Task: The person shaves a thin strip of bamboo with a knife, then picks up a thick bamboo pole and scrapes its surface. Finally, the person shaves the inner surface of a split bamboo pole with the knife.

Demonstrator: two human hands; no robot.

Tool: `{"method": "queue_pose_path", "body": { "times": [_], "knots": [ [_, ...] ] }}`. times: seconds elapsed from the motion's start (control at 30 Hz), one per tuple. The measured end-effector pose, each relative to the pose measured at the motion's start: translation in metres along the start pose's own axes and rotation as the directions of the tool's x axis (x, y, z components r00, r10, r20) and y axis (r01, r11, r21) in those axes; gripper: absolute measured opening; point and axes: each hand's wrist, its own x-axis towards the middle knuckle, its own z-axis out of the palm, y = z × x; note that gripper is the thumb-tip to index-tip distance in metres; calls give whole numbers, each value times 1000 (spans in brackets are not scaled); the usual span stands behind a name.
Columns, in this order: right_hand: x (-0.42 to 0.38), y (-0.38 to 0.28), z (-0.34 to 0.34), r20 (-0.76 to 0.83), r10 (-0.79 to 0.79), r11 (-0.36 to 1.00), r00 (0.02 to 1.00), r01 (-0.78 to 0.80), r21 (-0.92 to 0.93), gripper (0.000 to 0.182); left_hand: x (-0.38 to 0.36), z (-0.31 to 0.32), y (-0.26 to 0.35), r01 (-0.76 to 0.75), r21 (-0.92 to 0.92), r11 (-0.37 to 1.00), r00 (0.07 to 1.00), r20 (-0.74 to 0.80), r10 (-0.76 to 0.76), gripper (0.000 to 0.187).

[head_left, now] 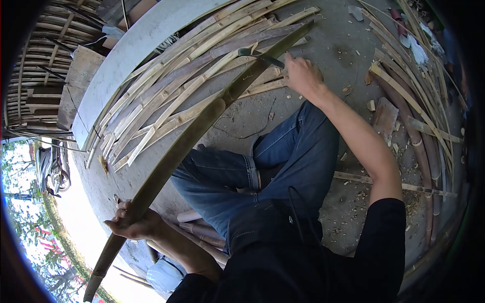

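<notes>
A long green-brown bamboo strip (188, 135) runs diagonally across the head view, from the lower left to the top, over my crossed legs. Fingers of my left hand (134, 222) are wrapped round its lower part, and its end sticks out beyond them. In my closed right hand (304, 77) is the handle of a knife (271, 59) with a dark, curved blade. The blade lies across the upper part of the bamboo strip, its tip reaching past the far side. Both hands are well apart along the strip.
Many pale split bamboo strips (174, 96) lie on the concrete floor ahead, beside a light curved panel (113, 63). More bamboo poles (422, 151) and small chips are at the right. Bamboo pieces (202, 235) lie by my left leg. A motorbike (50, 169) stands outside, left.
</notes>
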Motion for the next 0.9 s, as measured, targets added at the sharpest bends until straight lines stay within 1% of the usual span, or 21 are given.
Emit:
{"method": "queue_pose_path", "body": {
  "times": [0.1,0.17,0.23,0.3,0.33,0.37,0.4,0.43,0.47,0.5,0.53,0.57,0.6,0.63,0.67,0.7,0.73,0.77,0.83,0.87,0.9],
  "knots": [
    [31,11,17,36,-12,1000,999,12,-10,27,13,-7,-6,40,63,997,999,-25,-39,32],
    [37,11,34,68,12,1000,998,-10,-22,29,27,-13,-7,120,54,991,989,-92,-115,27],
    [48,13,41,46,16,1000,999,-16,3,28,35,-8,-12,112,38,993,986,-126,-106,22],
    [55,14,48,45,10,1000,999,-10,-3,27,40,-6,-17,136,104,985,973,-203,-112,20],
    [56,16,49,36,7,1000,999,-7,-5,25,49,-14,-19,103,74,992,981,-175,-89,20],
    [62,23,46,40,16,1000,999,-16,-14,25,56,-17,-19,116,73,991,980,-173,-102,20],
    [69,30,42,78,74,996,994,-70,-58,24,60,-6,-9,83,116,990,973,-225,-55,22],
    [77,37,42,115,131,988,985,-120,-102,23,66,2,4,50,165,985,962,-273,-3,29],
    [88,63,49,90,214,967,973,-197,-163,23,78,-7,26,-38,149,988,982,-178,65,38],
    [92,92,54,165,285,937,944,-238,-256,23,109,-43,63,-58,7,998,998,-23,59,40],
    [90,128,66,234,359,900,904,-268,-345,24,140,-80,113,-22,-49,999,999,24,23,35],
    [86,168,91,210,505,829,837,-403,-387,25,172,-121,163,40,-147,988,992,128,-21,35],
    [71,181,86,237,627,754,742,-503,-423,26,201,-155,200,-36,-87,996,994,103,45,35],
    [55,209,104,226,679,709,699,-544,-448,26,217,-176,223,-115,-20,993,991,71,116,36],
    [37,220,109,224,700,699,678,-586,-411,27,219,-179,229,-85,11,996,988,128,83,36],
    [20,230,116,213,693,704,688,-584,-404,31,214,-183,239,-53,55,997,983,178,43,37],
    [11,230,119,229,705,700,671,-607,-377,35,203,-169,247,67,27,997,977,199,-71,38],
    [4,229,121,245,723,687,646,-637,-349,39,206,-164,242,-54,-12,998,991,118,55,42],
    [-5,227,126,231,694,717,682,-622,-316,41,218,-172,241,84,-36,996,971,226,-74,42],
    [-10,230,127,204,678,731,706,-622,-280,44,232,-188,239,38,-18,999,980,196,-34,41],
    [-12,234,130,201,682,728,703,-626,-278,44,242,-199,236,-5,-2,1000,985,172,5,41]
  ]
}}
